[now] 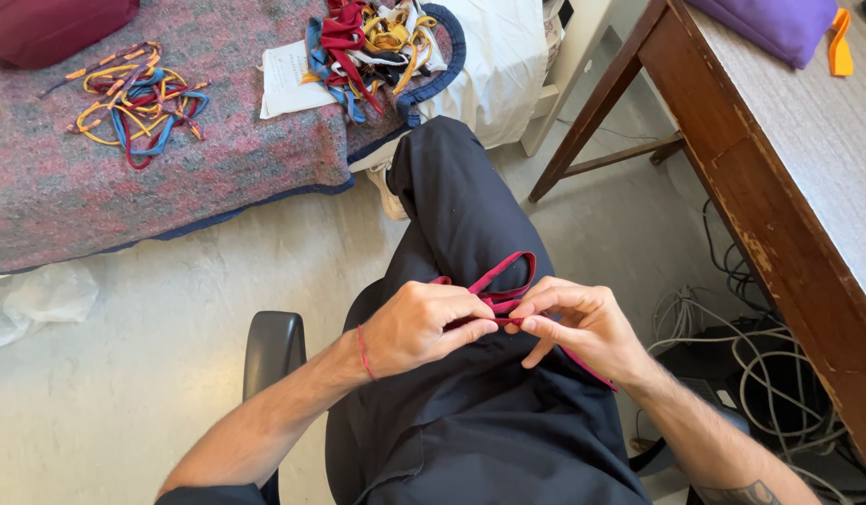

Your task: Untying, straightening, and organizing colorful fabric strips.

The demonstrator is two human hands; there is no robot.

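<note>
I sit with one leg crossed over the other in dark, smooth trousers [470, 281], and both my hands meet above my lap. My left hand [423, 323] and right hand [582, 323] pinch a flat, dark red shoelace [508, 271] between thumb and fingers, the fingertips almost touching each other. The lace is a thin woven band; it rises from the pinch into a narrow loop that points away from me along my thigh, and one end trails down past my right wrist. A thin red band circles my left wrist. On the bed's coarse, mottled pink-grey blanket [171, 178] lie two tangled heaps of coloured laces [138, 98]. A worn wooden desk [798, 187] stands at my right, with pale cables [751, 365] coiled on the floor beneath.
</note>
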